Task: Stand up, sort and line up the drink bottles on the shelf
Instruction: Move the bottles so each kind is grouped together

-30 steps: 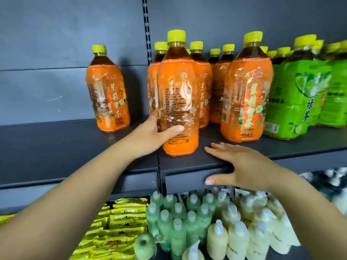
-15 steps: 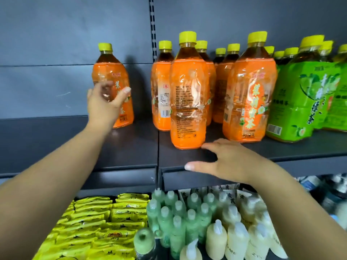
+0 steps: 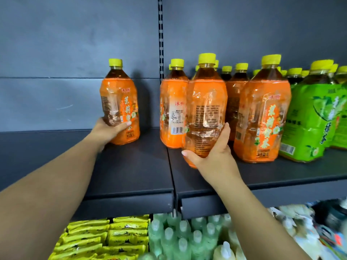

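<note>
Gripping low on the front orange bottle (image 3: 205, 117), your right hand (image 3: 210, 156) wraps its base, likely so you can turn its printed back away and square it with the row. Crinkled glossy film catches light over its ribbed body. Farther left, your left hand (image 3: 107, 131) clasps the lone orange bottle (image 3: 120, 107), standing apart on the matte dark shelf (image 3: 131, 173), probably to slide it toward the group. Green-wrapped bottles (image 3: 311, 117) stand far right.

Bare shelf (image 3: 131, 166) gap between lone orange bottle (image 3: 120, 107), packed orange bottles (image 3: 206, 109)
</note>
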{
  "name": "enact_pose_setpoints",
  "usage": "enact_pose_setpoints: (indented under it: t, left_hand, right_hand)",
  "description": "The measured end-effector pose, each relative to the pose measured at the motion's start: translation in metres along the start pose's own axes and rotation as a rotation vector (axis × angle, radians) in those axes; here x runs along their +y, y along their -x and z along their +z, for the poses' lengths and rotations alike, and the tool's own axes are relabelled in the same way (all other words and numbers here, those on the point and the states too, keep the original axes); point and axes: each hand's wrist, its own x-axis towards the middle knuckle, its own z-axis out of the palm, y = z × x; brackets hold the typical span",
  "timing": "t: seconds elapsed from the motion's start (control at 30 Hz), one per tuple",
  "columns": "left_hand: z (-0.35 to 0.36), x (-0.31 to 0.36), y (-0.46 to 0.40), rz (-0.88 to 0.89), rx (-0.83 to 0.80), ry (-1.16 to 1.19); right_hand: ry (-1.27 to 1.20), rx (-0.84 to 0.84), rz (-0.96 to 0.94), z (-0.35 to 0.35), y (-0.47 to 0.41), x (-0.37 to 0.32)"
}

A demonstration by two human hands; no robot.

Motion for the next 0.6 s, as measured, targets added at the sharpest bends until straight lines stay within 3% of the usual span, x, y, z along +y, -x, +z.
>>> enact_pose_setpoints:
  t: [0.4, 0.6]
  left_hand:
    - [-0.026, 0.042, 0.079, 0.076, -0.564, -0.312]
    - [0.011, 0.049, 0.112, 0.055, -0.752, -0.196]
  right_hand:
    - [-0.007, 0.100, 0.047, -0.009, 0.002, 0.008]
    - [0.196, 0.129, 0.056, -0.016, 0.009, 0.016]
